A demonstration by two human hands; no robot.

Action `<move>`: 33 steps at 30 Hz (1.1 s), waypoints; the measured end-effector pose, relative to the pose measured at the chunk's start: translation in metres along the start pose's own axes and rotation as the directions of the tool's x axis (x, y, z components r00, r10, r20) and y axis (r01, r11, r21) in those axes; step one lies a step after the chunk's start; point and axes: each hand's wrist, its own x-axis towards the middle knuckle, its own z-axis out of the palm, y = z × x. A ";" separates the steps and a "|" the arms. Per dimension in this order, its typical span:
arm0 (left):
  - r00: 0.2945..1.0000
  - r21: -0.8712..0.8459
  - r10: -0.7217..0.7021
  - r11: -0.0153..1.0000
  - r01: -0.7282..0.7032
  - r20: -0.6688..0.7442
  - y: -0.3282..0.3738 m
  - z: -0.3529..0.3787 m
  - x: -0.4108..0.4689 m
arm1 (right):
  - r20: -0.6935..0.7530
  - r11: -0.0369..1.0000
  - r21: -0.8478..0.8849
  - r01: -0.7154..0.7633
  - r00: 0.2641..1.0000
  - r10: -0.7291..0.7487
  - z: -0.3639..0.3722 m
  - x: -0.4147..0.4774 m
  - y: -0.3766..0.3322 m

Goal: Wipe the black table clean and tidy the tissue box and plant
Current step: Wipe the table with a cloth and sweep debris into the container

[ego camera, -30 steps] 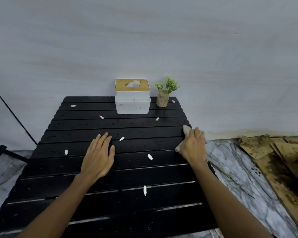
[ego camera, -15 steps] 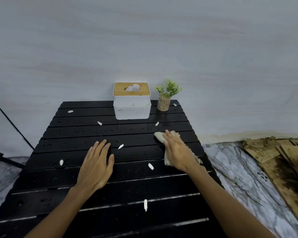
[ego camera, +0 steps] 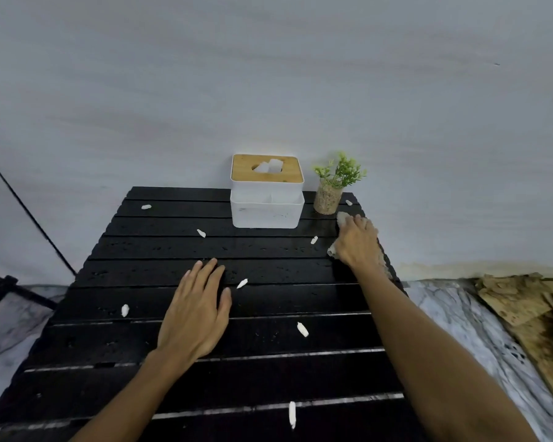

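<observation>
The black slatted table (ego camera: 160,371) is dotted with water drops and several white paper scraps (ego camera: 302,329). A white tissue box (ego camera: 266,202) with a wooden lid stands at the far edge, and a small green plant (ego camera: 332,186) in a cork-coloured pot stands just right of it. My right hand (ego camera: 358,244) presses a beige cloth (ego camera: 342,217) flat on the table's far right part, just in front of the plant. My left hand (ego camera: 195,311) lies flat on the middle of the table with its fingers straight.
A pale wall rises right behind the table. Marble-patterned floor (ego camera: 460,320) lies to the right, with worn brown boards (ego camera: 530,317) on it. A black metal frame (ego camera: 10,282) and a slanted black line stand at the left.
My right hand has swept the cloth from the table's middle right up to the far right corner, close to the plant. My left hand has stayed flat in place.
</observation>
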 end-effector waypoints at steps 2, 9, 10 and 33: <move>1.000 0.005 0.001 1.000 -0.001 -0.001 0.000 0.001 0.000 | 0.026 0.991 0.031 0.131 0.991 -0.132 -0.006 -0.011 -0.013; 1.000 0.000 -0.003 1.000 0.003 0.021 0.002 -0.003 -0.001 | 0.130 0.838 0.368 0.403 0.870 -0.476 -0.022 -0.082 -0.041; 1.000 -0.003 -0.003 1.000 0.003 0.025 0.002 -0.003 -0.001 | 0.119 0.800 0.434 0.416 0.853 -0.508 -0.027 -0.091 -0.041; 0.999 -0.024 0.006 1.000 -0.006 0.033 0.000 -0.005 -0.003 | 0.088 0.900 0.262 0.349 0.920 -0.382 -0.009 -0.089 -0.087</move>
